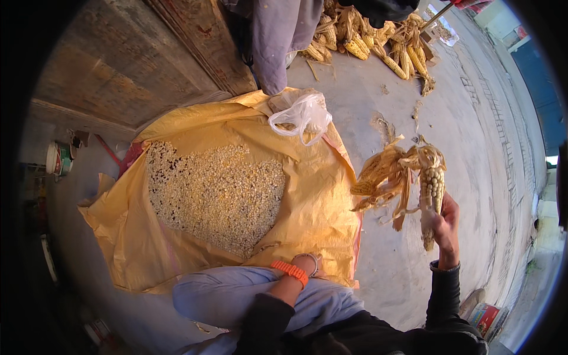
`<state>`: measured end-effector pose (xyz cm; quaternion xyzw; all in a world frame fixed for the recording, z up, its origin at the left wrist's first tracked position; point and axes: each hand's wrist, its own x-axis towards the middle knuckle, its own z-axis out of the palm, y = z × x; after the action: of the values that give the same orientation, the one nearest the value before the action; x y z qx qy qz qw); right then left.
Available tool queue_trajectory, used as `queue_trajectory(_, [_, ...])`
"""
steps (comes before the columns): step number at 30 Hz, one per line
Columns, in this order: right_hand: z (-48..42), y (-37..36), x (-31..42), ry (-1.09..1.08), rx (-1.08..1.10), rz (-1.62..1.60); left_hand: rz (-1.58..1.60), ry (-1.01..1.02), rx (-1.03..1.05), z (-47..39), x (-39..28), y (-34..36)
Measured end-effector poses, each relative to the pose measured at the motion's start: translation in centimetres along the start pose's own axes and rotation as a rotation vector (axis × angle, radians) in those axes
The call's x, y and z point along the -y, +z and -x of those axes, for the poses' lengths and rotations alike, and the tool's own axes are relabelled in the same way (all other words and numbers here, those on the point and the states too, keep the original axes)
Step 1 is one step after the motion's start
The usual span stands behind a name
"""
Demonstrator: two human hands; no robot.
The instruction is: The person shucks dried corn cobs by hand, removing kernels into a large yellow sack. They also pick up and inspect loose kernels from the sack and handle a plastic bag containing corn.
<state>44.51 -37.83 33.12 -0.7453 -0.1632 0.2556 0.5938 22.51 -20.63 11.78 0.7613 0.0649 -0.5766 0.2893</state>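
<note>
My right hand [446, 225] holds a dried corn cob [431, 184] with pale kernels, out over the floor to the right of the sheet. Folded-back dry corn husks [395, 171] hang to its left, with part of a second yellow cob [361, 188] among them. My left hand [311, 262], below an orange wristband, lies low by my knee at the near edge of the yellow woven plastic sheet [317, 199]; its fingers are mostly hidden. Loose corn kernels [217, 195], pale with some dark ones, are spread on the sheet.
A clear plastic bag [304, 116] lies on the sheet's far edge. Beyond it is another person's trouser leg [275, 44]. Husked cobs [355, 46] are heaped on the floor at the top. A wooden panel [120, 62] stands upper left. Tubs [60, 158] [486, 318] stand at both sides.
</note>
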Motion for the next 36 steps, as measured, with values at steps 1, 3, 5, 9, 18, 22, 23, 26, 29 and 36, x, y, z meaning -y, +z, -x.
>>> queue_trajectory(1, [1.6,-0.1,0.9,-0.005,0.062,0.000,-0.085,-0.043,0.034,-0.2,-0.4,0.5])
queue_trajectory(3, [4.4,0.0,1.8,0.092,0.139,0.017,-0.067,-0.047,-0.017,-0.6,-0.1,1.2])
queue_trajectory(5, [6.4,0.0,1.6,0.171,0.354,-0.017,-0.008,-0.077,-0.064,-0.9,0.2,1.2])
queue_trajectory(9, [8.5,3.5,-5.3,0.323,0.652,-0.074,-0.046,-0.130,-0.080,1.4,1.3,0.0])
queue_trajectory(18, [6.1,17.3,-27.2,-0.022,0.777,0.956,0.556,0.200,-1.554,26.4,7.5,2.7])
queue_trajectory(22, [5.3,16.7,-28.4,-0.077,0.903,1.084,1.184,0.280,-1.898,34.9,8.6,8.0])
queue_trajectory(23, [5.2,16.3,-28.1,-0.108,0.954,1.087,1.162,0.225,-1.976,36.4,9.1,9.1])
queue_trajectory(26, [4.5,15.4,-26.0,-0.101,1.090,1.063,1.297,0.185,-2.215,38.4,11.3,12.3])
queue_trajectory(29, [3.9,16.8,-22.7,-0.123,0.800,0.906,1.454,0.109,-2.309,38.5,14.5,15.6])
queue_trajectory(36, [1.1,27.8,-16.8,-0.616,0.604,0.784,1.845,-0.079,-2.180,32.5,19.9,21.6])
